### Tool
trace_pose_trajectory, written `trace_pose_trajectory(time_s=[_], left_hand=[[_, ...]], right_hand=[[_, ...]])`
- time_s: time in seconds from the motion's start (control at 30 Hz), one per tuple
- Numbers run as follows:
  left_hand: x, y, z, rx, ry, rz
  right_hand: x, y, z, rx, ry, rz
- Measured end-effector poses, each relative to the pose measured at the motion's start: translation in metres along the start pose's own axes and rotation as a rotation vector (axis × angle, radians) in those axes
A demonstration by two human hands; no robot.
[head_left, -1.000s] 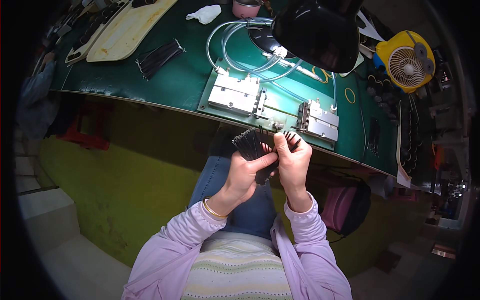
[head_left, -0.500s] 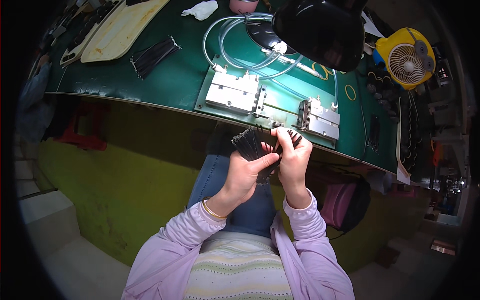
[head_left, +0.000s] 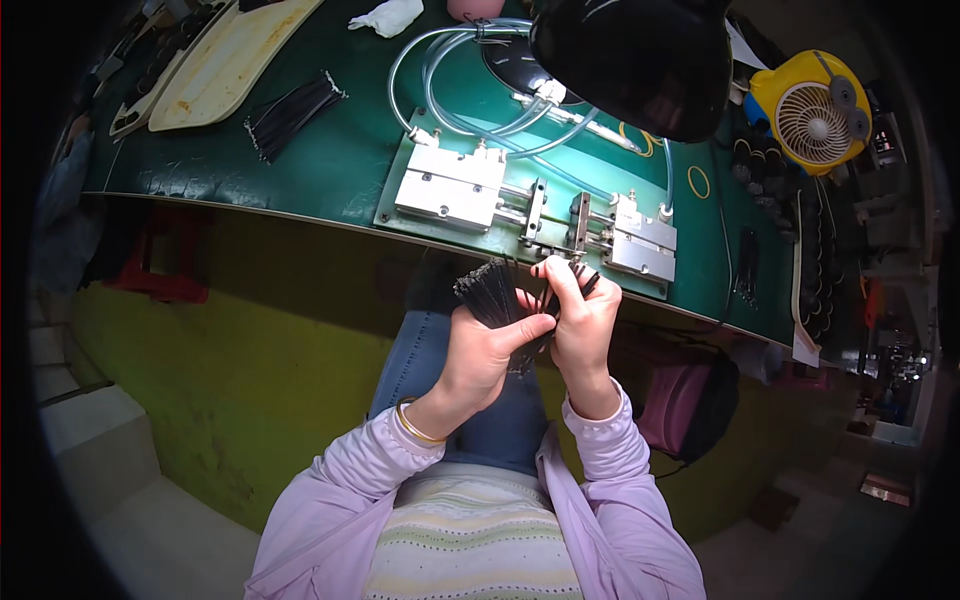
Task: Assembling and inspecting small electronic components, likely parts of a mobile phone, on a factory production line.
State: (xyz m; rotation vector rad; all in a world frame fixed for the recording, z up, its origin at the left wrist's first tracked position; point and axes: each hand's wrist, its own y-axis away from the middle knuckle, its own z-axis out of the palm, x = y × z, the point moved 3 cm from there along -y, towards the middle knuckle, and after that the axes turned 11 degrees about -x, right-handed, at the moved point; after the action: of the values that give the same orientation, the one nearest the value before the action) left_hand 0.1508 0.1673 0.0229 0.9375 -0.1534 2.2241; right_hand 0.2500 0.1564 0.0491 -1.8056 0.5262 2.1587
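the left hand is closed around a bundle of thin black strips, thumb laid across its near side. the bundle sits in the air over the person's lap, just short of the near edge of the desk. its long axis runs from the left grip up and away, tilted toward the person's left, with the free ends fanning out above the fist.

the right hand is touching the left, on the right side of the bundle. its fingertips are pinched shut on a few single black strips, which point up and slightly right from the grip. the bundle lies directly left of the right grip, so the right hand is the nearer one for drawing a strip out.

straight beyond both grips, on the desk, stands a metal clamp fixture on a green base plate, with a gap between its two blocks roughly in line with the right fingertips. clear hoses loop behind it. a black lamp shade overhangs the far right. a second pile of black strips lies well apart to the far left, near a cream-coloured tray. a yellow fan stands far right. nothing lies between the grips and the fixture.
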Motion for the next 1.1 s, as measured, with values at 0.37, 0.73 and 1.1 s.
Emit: trace_pose_trajectory(time_s=[0.37, 0.73, 1.1], left_hand=[[0.012, 0.009, 0.006, -0.055, -0.019, 0.002], [-0.009, 0.056, 0.002, -0.148, -0.004, -0.062], [-0.008, 0.059, -0.002, -0.094, 0.088, -0.061]], right_hand=[[-0.020, 0.005, 0.013, -0.071, 0.226, 0.015], [-0.005, 0.053, 0.012, -0.173, 0.227, -0.074], [-0.008, 0.055, 0.012, -0.095, 0.145, -0.150]])
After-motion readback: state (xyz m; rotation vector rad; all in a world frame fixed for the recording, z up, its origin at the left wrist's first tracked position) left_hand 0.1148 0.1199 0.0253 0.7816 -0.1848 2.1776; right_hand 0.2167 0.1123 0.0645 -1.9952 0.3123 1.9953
